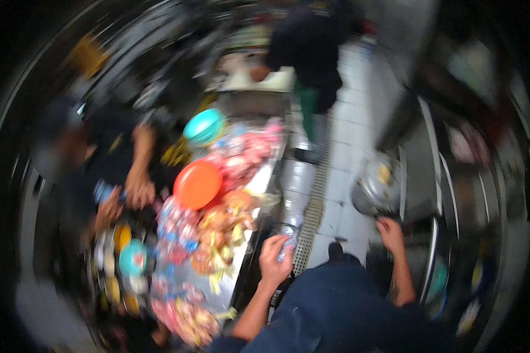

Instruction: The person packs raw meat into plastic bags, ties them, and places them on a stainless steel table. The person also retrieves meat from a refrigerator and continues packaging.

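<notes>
Motion blurs the view. My right hand (391, 236) grips the near edge or handle of a round metal pan (380, 181), held low over the floor on my right. Something yellowish shows in the pan, too blurred to name. Beside the metal table's edge hangs my left hand (274, 261), fingers curled and thumb apart, with nothing plain between them. On the steel table (223, 298) to my left lie many small plastic bags with pink contents (247, 154) and bags with orange-brown contents (225, 216). An orange plastic bowl (198, 184) and a turquoise bowl (204, 126) rest among them.
Across the table a person's hands (139, 192) are near a blue item. Another person (307, 53) stands at the far end. A perforated drain strip (309, 229) runs along white floor tiles (349, 110). Steel counters (417, 176) line my right. Several containers, one turquoise (133, 258), stand left.
</notes>
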`<move>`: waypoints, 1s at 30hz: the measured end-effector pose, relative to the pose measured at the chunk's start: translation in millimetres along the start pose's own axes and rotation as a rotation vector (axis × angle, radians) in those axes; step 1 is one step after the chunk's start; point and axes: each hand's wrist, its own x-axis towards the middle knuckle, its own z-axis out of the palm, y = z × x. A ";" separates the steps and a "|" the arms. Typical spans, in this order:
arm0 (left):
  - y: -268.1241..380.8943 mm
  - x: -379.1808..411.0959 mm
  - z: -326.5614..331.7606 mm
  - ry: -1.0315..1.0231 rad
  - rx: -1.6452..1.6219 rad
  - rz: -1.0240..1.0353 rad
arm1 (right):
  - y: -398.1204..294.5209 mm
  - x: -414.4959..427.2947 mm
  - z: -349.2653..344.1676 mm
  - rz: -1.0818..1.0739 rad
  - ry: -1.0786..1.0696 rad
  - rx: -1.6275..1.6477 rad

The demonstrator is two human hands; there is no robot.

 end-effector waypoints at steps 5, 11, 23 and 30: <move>27.8 51.2 69.2 -0.071 0.021 0.066 | 112.9 23.6 -14.6 0.189 -0.098 0.178; -17.1 19.6 132.8 -0.050 0.180 -0.061 | -40.6 120.7 -258.8 -0.412 0.353 0.245; -12.0 108.6 306.3 -0.839 0.021 -0.372 | -38.7 339.4 -621.8 -0.367 0.686 -0.446; 13.7 214.2 427.1 -0.828 -0.005 -0.280 | -63.0 468.9 -708.0 -0.351 0.827 -0.599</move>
